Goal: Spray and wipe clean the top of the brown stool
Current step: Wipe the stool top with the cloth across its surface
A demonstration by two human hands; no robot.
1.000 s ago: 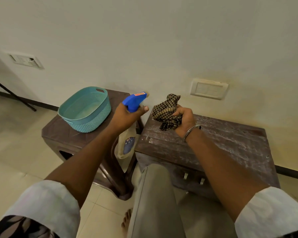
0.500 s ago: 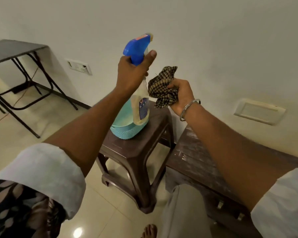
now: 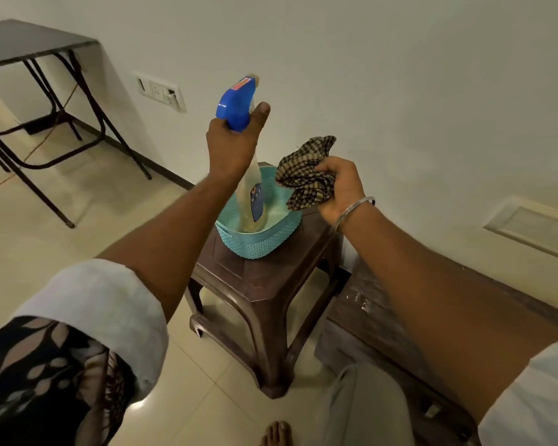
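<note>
My left hand (image 3: 234, 146) grips the neck of a spray bottle (image 3: 252, 191) with a blue trigger head, its base inside a teal basket (image 3: 261, 239). My right hand (image 3: 343, 188) is closed on a bunched brown checked cloth (image 3: 306, 172) held above the basket's right rim. The basket stands on a small brown stool (image 3: 264, 291). To the right, partly hidden by my right arm, is a second brown stool (image 3: 358, 304) whose top looks wet and streaked.
A black folding table (image 3: 29, 43) stands at the far left against the wall. Wall sockets (image 3: 160, 91) are above the skirting. A bare foot (image 3: 276, 432) and my trouser leg (image 3: 364, 410) are at the bottom on the tiled floor.
My view swung left from the streaked stool to the stool with the basket. My left hand carried the spray bottle up and over, and its base now sits in the basket. The cloth followed.
</note>
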